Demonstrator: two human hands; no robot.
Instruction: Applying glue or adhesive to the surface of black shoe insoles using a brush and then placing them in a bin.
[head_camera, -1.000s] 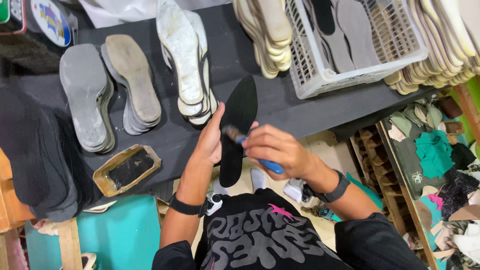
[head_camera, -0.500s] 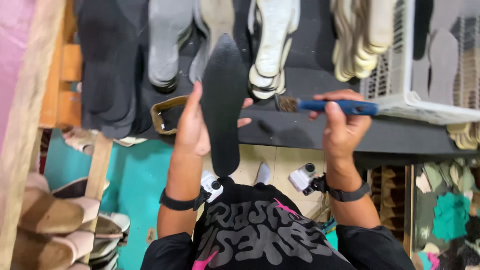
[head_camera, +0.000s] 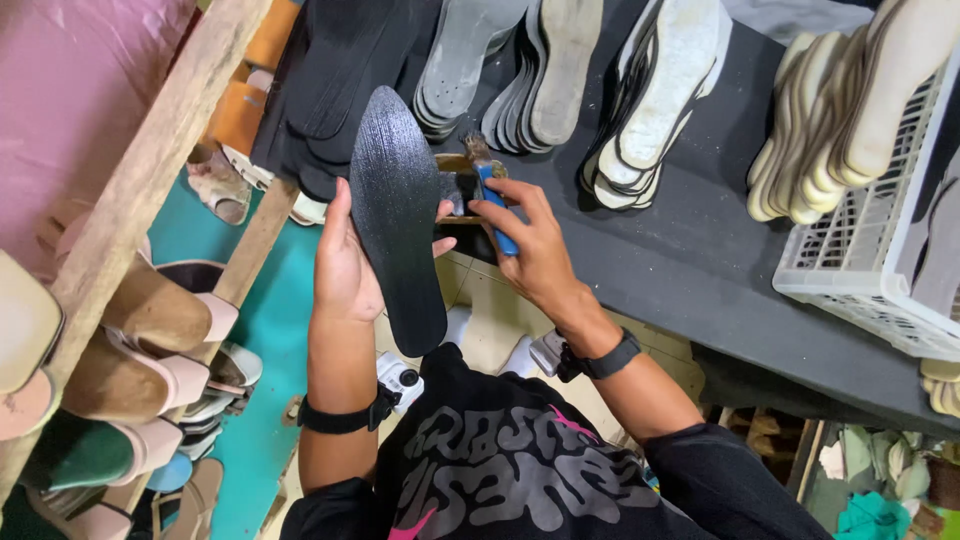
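Note:
My left hand (head_camera: 348, 262) holds a long black shoe sole (head_camera: 398, 214) upright in front of me, fingers wrapped behind it. My right hand (head_camera: 528, 243) grips a brush with a blue handle (head_camera: 497, 222); its bristle end (head_camera: 476, 152) points at a small tin of glue (head_camera: 457, 178) on the dark table's near edge, just right of the sole. Both wrists wear black bands.
On the dark table (head_camera: 690, 250) lie stacks of grey soles (head_camera: 520, 70), white soles (head_camera: 660, 90), black soles (head_camera: 325, 80) and cream soles (head_camera: 850, 110). A white plastic basket (head_camera: 880, 270) stands at right. Wooden racks with finished shoes (head_camera: 140, 330) stand at left.
The view has swung left. My right hand has brought the brush from beside the white basket over to the glue tin next to the sole. My left hand still holds the sole.

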